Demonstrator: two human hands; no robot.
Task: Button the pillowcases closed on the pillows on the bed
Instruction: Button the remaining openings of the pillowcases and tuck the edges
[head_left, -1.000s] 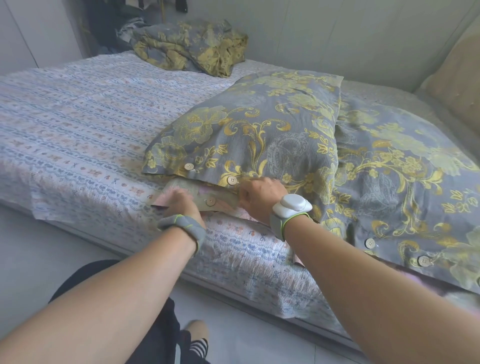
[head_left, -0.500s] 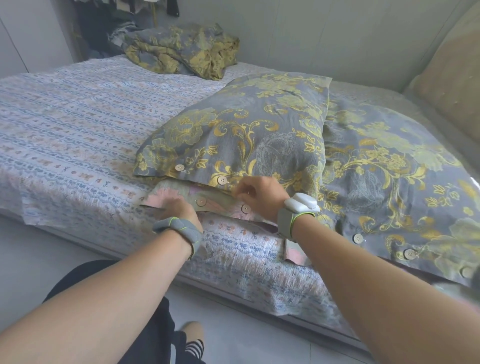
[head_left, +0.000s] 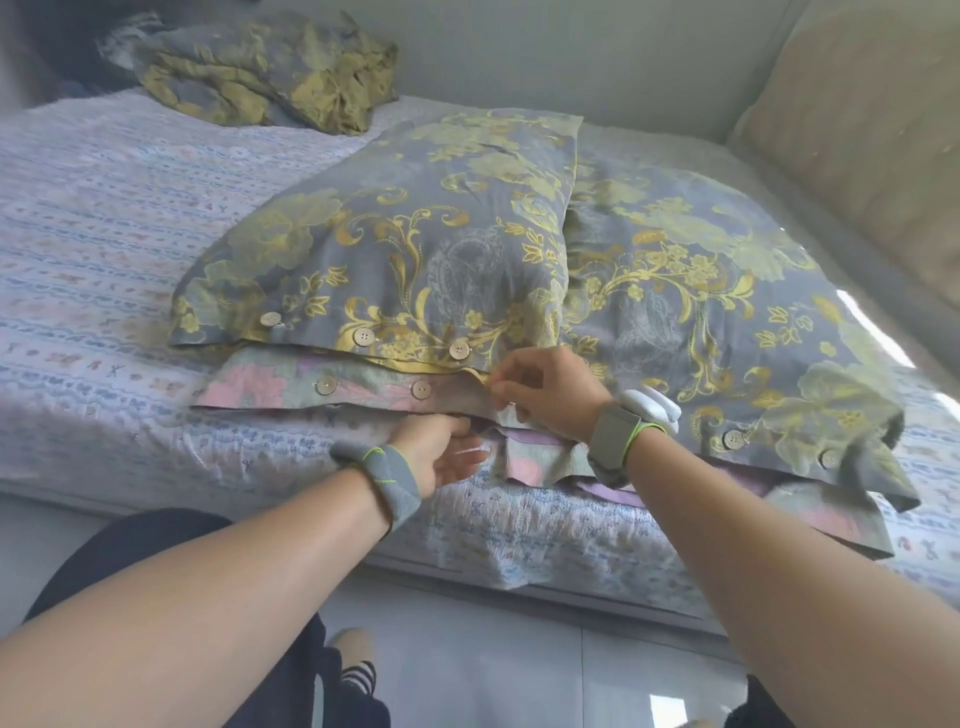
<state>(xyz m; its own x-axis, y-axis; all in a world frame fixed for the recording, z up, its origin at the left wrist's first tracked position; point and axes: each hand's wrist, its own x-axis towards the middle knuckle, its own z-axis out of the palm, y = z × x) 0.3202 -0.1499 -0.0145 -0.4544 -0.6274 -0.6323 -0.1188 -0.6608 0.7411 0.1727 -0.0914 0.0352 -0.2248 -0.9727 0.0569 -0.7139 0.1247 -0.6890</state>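
Pastel pillowcase (head_left: 363, 387) hem, right hand (head_left: 550, 389) pinching

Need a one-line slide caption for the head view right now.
Both hands, left and right, work the open edge of the pink floral pillowcase beneath the grey-and-gold pillow.

Two pillows are lying stacked at the near edge of the bed (head_left: 130, 249). The upper grey pillowcase (head_left: 415, 244) with gold floral print is showing three pale buttons (head_left: 363, 336) along its near hem. Beneath it, the pink and green floral pillowcase (head_left: 291, 387) is showing two buttons (head_left: 421, 389), its right end lying loose. A second grey-and-gold pillowcase (head_left: 701, 291) is lying just beside, to the right, with two buttons (head_left: 733, 439) visible.
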